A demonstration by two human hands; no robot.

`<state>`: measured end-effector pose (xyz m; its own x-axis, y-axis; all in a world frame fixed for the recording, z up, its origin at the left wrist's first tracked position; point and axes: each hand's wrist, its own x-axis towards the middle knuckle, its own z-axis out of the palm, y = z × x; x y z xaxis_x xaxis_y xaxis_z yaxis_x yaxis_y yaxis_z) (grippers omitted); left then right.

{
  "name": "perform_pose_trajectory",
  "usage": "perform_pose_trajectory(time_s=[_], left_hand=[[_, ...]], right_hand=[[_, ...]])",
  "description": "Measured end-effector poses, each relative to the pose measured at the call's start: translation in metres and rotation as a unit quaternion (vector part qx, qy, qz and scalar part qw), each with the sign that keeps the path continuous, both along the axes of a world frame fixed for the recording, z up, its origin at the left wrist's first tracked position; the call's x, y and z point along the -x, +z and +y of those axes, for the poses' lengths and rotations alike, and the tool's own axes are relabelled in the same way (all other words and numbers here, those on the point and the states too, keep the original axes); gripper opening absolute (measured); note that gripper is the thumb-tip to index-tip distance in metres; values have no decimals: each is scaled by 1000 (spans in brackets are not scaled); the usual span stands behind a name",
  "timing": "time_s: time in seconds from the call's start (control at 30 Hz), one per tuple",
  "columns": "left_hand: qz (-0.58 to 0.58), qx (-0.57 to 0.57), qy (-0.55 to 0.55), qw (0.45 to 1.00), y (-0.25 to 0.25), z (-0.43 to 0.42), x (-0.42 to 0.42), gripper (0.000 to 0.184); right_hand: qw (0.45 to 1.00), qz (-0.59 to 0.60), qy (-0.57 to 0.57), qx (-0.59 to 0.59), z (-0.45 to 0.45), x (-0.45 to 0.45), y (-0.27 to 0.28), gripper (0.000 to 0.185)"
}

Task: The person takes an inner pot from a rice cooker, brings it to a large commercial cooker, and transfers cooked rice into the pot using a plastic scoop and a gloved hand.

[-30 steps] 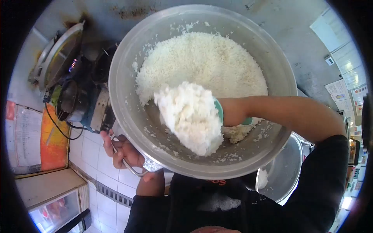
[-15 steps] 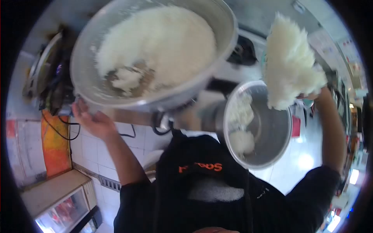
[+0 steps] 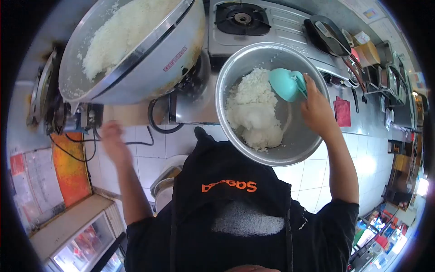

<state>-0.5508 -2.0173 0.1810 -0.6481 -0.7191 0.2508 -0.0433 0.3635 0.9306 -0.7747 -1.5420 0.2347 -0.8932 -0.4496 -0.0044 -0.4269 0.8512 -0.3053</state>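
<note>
My right hand grips the handle of a turquoise rice scoop, held over the inside of a round metal pot. Heaped white rice lies along that pot's left side, and the scoop's bowl is beside the pile, its rounded back showing. At upper left a large steamer pot marked GETRA holds more white rice. Just below its rim hangs my left hand, smeared by motion, with no object visible in it; its fingers cannot be made out.
Behind the metal pot stands a gas stove with a black burner. Pans and utensils sit to its right. A red cloth lies on the steel counter. Black cables hang at left above a glass-fronted cabinet.
The large lump of rice raised at right is gone from there; the scoop is now down in the metal pot, where the rice pile is bigger. My left hand has dropped away from the steamer's rim.
</note>
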Motion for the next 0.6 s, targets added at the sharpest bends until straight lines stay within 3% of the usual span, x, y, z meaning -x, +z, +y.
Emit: perform_pose_trajectory(time_s=[0.03, 0.07, 0.1, 0.13, 0.2, 0.23, 0.3, 0.33, 0.4, 0.47, 0.53, 0.6], left_hand=[[-141, 11, -118, 983, -3, 25, -10, 24], [-115, -154, -301, 934, -15, 53, -16, 19], [-201, -193, -477, 833, 6, 87, -7, 14], [-251, -232, -566, 750, 7, 112, -5, 18], [-278, -78, -659, 694, -8, 147, 1, 29], [-278, -78, -651, 702, -17, 156, 4, 29], [-436, 58, -629, 641, -34, 172, 9, 44], [-433, 59, -616, 656, -35, 180, 14, 44], [-581, 72, -585, 561, -33, 190, 33, 57], [-595, 4, -590, 545, -61, 198, 47, 63], [-531, -14, -567, 630, -79, 210, 49, 61], [-405, 42, -647, 644, -141, 215, 57, 59]], right_hand=[[995, 71, 62, 27, 11, 3, -6, 59], [994, 72, 72, 29, 12, 8, -8, 59], [998, -13, 66, -3, 13, 10, -10, 62], [993, -99, 59, -35, 11, 12, -13, 64], [989, -126, 73, -39, 1, 20, -33, 68], [985, -149, 79, -45, -5, 23, -47, 72], [977, -173, 105, -73, -4, 24, -81, 79], [968, -194, 121, -102, -7, 31, -91, 87], [964, -222, 98, -108, -11, 28, -91, 100], [967, -204, 130, -75, -2, 18, -90, 102], [961, -230, 112, -103, -3, 15, -69, 79], [961, -156, 136, -181, 2, 26, -55, 47]])
